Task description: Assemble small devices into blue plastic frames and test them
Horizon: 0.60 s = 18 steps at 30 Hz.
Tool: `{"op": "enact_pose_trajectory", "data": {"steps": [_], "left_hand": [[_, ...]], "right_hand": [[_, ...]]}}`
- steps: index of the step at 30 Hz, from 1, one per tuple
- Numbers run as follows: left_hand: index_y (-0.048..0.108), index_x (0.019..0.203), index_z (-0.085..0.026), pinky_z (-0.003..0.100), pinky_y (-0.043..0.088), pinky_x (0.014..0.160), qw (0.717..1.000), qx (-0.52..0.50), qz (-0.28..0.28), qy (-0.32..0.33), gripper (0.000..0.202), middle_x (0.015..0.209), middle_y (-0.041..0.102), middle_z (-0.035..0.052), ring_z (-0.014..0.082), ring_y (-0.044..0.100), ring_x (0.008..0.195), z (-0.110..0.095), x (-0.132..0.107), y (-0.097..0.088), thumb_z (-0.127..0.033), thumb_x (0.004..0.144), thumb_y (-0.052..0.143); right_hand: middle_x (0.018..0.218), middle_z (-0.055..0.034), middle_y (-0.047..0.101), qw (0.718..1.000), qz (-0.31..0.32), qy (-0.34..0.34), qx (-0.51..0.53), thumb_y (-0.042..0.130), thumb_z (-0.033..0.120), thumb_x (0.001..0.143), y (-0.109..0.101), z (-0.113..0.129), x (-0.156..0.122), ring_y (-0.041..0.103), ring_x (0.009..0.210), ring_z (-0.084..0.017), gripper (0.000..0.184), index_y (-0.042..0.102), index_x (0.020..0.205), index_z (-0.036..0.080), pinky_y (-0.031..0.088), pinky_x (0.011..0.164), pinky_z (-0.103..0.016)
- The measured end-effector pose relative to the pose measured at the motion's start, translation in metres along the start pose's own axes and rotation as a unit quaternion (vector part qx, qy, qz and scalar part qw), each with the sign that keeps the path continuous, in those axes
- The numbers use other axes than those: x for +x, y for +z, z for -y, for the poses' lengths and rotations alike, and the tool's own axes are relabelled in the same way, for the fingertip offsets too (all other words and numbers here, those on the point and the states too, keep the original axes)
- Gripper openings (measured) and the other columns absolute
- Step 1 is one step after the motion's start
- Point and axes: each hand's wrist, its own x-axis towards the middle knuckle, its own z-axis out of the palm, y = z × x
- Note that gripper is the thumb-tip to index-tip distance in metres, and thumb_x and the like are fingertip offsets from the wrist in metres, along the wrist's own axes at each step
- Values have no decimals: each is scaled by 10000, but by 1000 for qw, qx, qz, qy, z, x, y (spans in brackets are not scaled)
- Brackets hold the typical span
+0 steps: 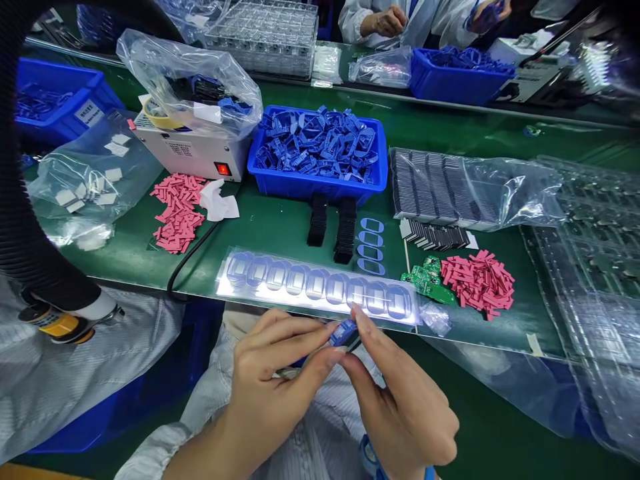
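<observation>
Both hands pinch one small blue plastic housing [343, 332] just off the front edge of the bench. My left hand [280, 367] has thumb and fingers closed on its left side. From the other side, my right hand [400, 393] grips it between thumb and fingertips. A dark edge shows under the housing; what it is I cannot make out. Right behind the hands lies a clear sheet of oval film stickers [316, 285]. Several loose oval blue frames [371, 239] lie in a column beyond it, beside two stacks of black pieces [345, 230].
A blue bin [317, 183] heaped with blue housings stands mid-bench. Pink strips lie in a left pile [177, 213] and a right pile [477, 280], near green circuit boards [429, 280]. A black hose [20, 167] arches at left. A co-worker's hands [390, 21] show across the bench.
</observation>
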Motion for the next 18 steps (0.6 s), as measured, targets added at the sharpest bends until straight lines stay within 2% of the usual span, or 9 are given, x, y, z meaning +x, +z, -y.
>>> {"op": "enact_pose_trajectory", "data": {"steps": [4, 6, 9, 11, 13, 18], "left_hand": [[727, 988, -354, 310, 482, 606, 999, 28, 24, 35, 396, 782, 760, 0, 200, 617, 662, 1, 0, -7, -70, 712, 707], [731, 994, -329, 304, 484, 606, 997, 29, 30, 59, 383, 784, 764, 3, 192, 626, 652, 2, -1, -9, -66, 717, 699], [733, 999, -285, 293, 484, 591, 991, 42, 33, 123, 358, 795, 770, 9, 177, 643, 630, 4, 0, -11, -63, 721, 693], [725, 1003, -231, 289, 483, 571, 982, 53, 35, 180, 305, 792, 768, 24, 169, 644, 622, 5, 1, -11, -78, 744, 674], [713, 977, -175, 292, 489, 579, 974, 58, 50, 213, 236, 785, 760, 40, 167, 644, 641, 4, 3, -12, -88, 767, 651], [666, 929, -167, 320, 508, 664, 979, 70, 90, 172, 160, 797, 744, 42, 182, 647, 721, 0, 5, -12, -166, 770, 675]], "right_hand": [[1113, -17, 683, 996, -10, 29, 89, 711, 84, 744, 1, -5, -1, 677, 958, -228, 551, 560, 1236, 283, 598, 794, -366], [1096, -26, 690, 983, 21, 74, 169, 707, 120, 759, -1, -9, 2, 666, 982, -227, 463, 597, 1180, 278, 588, 820, -374], [1002, -49, 711, 951, 90, 129, 266, 640, 183, 827, -7, -15, 10, 674, 947, -216, 199, 663, 1015, 243, 589, 798, -356], [905, -54, 714, 934, 113, 137, 309, 603, 206, 853, -11, -17, 14, 685, 875, -205, 103, 670, 930, 226, 596, 747, -339], [839, -50, 702, 926, 119, 135, 332, 594, 216, 858, -13, -18, 16, 683, 821, -195, 84, 661, 909, 222, 595, 701, -320], [858, -49, 686, 940, 130, 108, 297, 584, 143, 844, -14, -18, 12, 669, 832, -194, 131, 639, 933, 222, 577, 700, -312]]}}
